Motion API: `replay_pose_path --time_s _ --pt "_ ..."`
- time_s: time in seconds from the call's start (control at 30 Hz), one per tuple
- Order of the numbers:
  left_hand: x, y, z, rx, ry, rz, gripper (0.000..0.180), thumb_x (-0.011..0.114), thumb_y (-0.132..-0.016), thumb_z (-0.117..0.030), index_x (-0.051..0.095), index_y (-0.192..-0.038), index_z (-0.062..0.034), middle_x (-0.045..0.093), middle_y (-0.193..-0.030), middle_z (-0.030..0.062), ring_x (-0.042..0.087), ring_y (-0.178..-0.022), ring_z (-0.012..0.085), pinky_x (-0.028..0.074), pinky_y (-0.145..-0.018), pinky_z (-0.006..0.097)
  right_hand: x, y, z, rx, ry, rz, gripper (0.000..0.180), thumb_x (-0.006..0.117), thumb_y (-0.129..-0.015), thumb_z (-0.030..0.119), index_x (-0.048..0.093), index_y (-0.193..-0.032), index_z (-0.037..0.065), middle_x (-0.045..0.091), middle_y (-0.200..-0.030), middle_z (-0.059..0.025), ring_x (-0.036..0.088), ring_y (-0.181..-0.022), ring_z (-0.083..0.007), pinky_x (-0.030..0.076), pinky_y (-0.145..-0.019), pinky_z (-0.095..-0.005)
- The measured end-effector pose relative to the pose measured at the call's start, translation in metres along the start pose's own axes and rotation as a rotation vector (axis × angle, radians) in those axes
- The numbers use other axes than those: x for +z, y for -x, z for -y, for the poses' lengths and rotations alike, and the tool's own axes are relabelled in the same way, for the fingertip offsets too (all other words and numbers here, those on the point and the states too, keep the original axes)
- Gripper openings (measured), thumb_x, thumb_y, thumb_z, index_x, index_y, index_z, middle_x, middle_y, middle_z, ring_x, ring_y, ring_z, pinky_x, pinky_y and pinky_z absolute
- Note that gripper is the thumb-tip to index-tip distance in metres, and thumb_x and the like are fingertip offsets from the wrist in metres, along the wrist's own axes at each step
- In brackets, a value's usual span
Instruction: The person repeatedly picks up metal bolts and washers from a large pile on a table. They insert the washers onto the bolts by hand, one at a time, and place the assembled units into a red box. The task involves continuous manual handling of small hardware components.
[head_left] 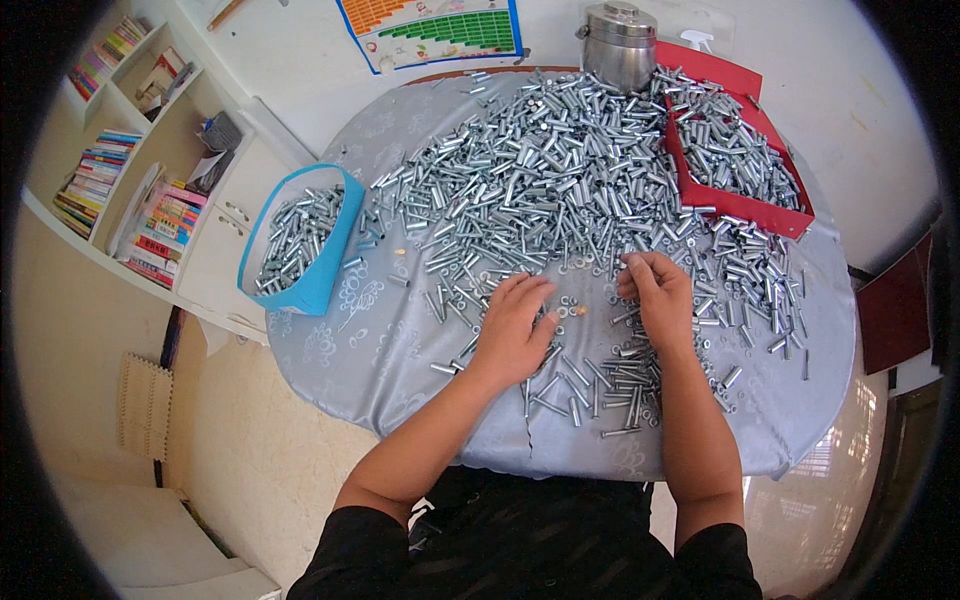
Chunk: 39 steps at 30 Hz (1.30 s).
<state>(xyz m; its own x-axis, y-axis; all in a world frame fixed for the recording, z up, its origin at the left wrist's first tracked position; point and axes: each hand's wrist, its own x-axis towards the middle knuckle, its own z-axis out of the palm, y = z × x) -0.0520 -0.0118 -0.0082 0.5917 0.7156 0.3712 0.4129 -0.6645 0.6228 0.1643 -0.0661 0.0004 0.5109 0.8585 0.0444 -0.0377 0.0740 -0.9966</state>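
My left hand (pixel 517 328) is palm down over the table, fingers stretched out and thumb apart, beside small nuts and washers (pixel 568 308). To its right, my right hand (pixel 660 300) has its thumb and fingertips pressed together at the near edge of a large heap of silvery bolts and metal sleeves (pixel 540 170). Whatever those fingertips hold is too small or hidden to make out. Between my forearms, closer to me, lies a loose group of long bolts (pixel 630 385). More metal sleeves (pixel 750 285) are scattered right of my right hand.
A blue open box (pixel 328 272) of metal pieces stands at the left, a red box (pixel 745 205) full of them at the far right. Behind the heap is a steel canister (pixel 618 50). Grey cloth (pixel 335 365) covers the round table. Left of it stands a bookshelf (pixel 150 130).
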Motion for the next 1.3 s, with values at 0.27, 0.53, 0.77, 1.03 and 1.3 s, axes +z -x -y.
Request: replay_pose_path --time_s 0.27,0.53,0.77,1.03,1.3 --pt "-0.006 -0.021 0.013 -0.335 0.725 0.152 0.037 0.052 -0.096 -0.014 0.054 -0.131 -0.0031 0.057 -0.131 0.011 0.045 -0.131 0.0228 0.037 -0.105 0.037 -0.003 0.0 -0.001 -0.003 0.003 0.021 0.022 0.059 -0.094 0.018 0.066 -0.094 -0.003 0.066 -0.076 -0.0057 0.06 -0.064 -0.0106 0.048 -0.06 -0.0236" --pt "-0.045 -0.034 0.012 -0.175 0.216 0.221 0.02 0.065 -0.085 -0.011 0.07 -0.103 -0.0055 0.069 -0.1 0.0075 0.062 -0.1 0.0209 0.047 -0.089 0.034 -0.006 0.0 -0.001 0.004 0.017 0.01 0.023 0.06 -0.094 0.019 0.067 -0.094 -0.003 0.066 -0.075 -0.0055 0.06 -0.064 -0.0105 0.048 -0.06 -0.0237" --pt "-0.031 -0.033 0.003 0.172 -0.164 0.325 0.013 0.067 -0.078 -0.009 0.07 -0.091 -0.0096 0.06 -0.095 0.0066 0.053 -0.096 0.0288 0.043 -0.085 0.039 -0.007 0.0 0.002 0.021 -0.001 -0.002 0.022 0.06 -0.093 0.018 0.067 -0.095 -0.003 0.066 -0.074 -0.0048 0.059 -0.064 -0.0101 0.048 -0.06 -0.0236" --pt "-0.031 -0.04 0.003 0.144 -0.182 0.405 0.013 0.066 -0.079 -0.009 0.068 -0.092 -0.0098 0.061 -0.096 0.0079 0.053 -0.098 0.03 0.044 -0.087 0.04 -0.009 0.003 0.005 -0.193 0.396 -0.034 0.015 0.064 -0.09 0.012 0.068 -0.094 -0.002 0.065 -0.072 -0.0061 0.059 -0.064 -0.0103 0.047 -0.06 -0.0258" --pt "-0.035 -0.044 0.01 0.209 -0.155 0.512 0.018 0.065 -0.079 -0.007 0.069 -0.097 -0.009 0.063 -0.094 0.0109 0.058 -0.093 0.0309 0.045 -0.085 0.041 -0.011 0.001 0.002 -0.18 0.369 -0.064 0.016 0.065 -0.089 0.013 0.068 -0.094 -0.001 0.066 -0.072 -0.007 0.06 -0.065 -0.0115 0.047 -0.061 -0.0268"
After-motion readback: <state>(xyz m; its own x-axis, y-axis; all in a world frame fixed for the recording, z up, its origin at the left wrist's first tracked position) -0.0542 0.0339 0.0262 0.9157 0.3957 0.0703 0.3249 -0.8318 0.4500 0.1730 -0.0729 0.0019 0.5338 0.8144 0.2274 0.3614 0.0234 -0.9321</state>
